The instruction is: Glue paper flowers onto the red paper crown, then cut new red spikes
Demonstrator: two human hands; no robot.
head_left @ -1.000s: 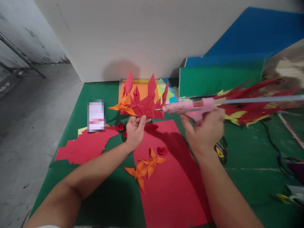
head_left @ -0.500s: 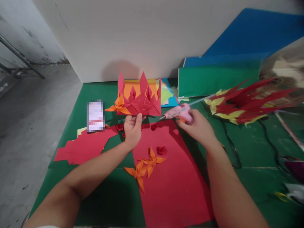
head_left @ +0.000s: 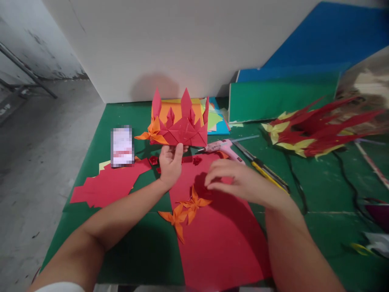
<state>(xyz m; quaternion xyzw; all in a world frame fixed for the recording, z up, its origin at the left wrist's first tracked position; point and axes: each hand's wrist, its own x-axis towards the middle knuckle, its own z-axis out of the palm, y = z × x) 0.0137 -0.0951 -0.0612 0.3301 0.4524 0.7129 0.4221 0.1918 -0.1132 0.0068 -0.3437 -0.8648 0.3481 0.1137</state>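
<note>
My left hand (head_left: 172, 166) grips the lower edge of a red folded-paper crown (head_left: 182, 134), thumb in front, and holds it upright. An orange paper flower (head_left: 153, 132) sits at the crown's left end. My right hand (head_left: 234, 178) hovers over a red paper sheet (head_left: 225, 243), fingers curved and slightly apart, with nothing visible in them. Below its fingertips, the spot where a red paper flower lay is in shadow and partly hidden. Two orange paper flowers (head_left: 185, 209) lie on the sheet. The pink glue gun (head_left: 223, 148) lies beyond my right hand, a glue stick projecting from it.
A yellow utility knife (head_left: 264, 170) lies right of the glue gun. Another red and yellow paper crown (head_left: 322, 129) stands at the right, with a dark cord (head_left: 293, 178) near it. At the left are a phone (head_left: 122, 146) and red paper cutouts (head_left: 109, 184). A green board (head_left: 282, 99) stands behind.
My right hand has let go of the glue gun, which now rests on the table, and has moved left and nearer over the red sheet. My left hand still holds the crown.
</note>
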